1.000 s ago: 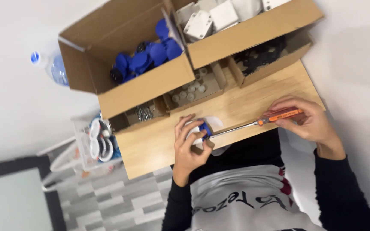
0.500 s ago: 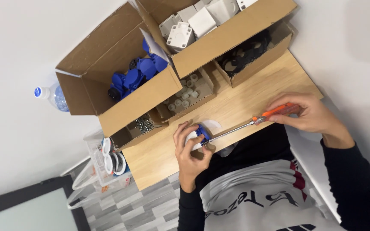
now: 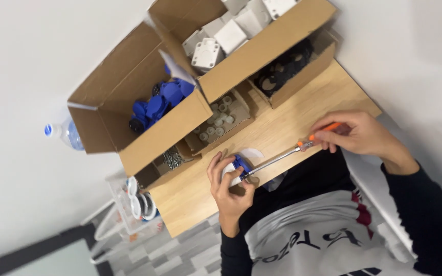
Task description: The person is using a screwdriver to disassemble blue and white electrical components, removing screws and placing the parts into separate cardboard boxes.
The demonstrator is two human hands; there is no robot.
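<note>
Table (image 3: 303,110): light wood, small, pushed right up against a plain white wall (image 3: 21,61), looks pretty cramped with boxes along the back edge.
Left hand (image 3: 228,186): curled round a small blue-and-white part (image 3: 237,167), gripping it at the table's near edge, fingers closed on it.
Right hand (image 3: 356,134): wrapped shut on the orange handle of a screwdriver (image 3: 295,151), out to the side, well apart from the left hand.
Screwdriver: long metal shaft running across, tip sitting right on the blue-and-white part.
Big cardboard box (image 3: 152,135): flaps open, loads of blue plastic pieces (image 3: 157,106) inside.
Second cardboard box (image 3: 262,51): just beside it, full of white plastic housings (image 3: 216,41).
Small trays: one with little white round bits (image 3: 216,120), one with dark rings (image 3: 282,66), one with metal screws (image 3: 171,157), all tucked in front of the bigger boxes.
Water bottle (image 3: 63,134): clear with a blue cap, off the table's far end by the wall.
Floor (image 3: 164,255): grey plank pattern, a clear plastic container (image 3: 136,209) standing beside the table.
Clothing: dark long sleeves, white top with lettering.
</note>
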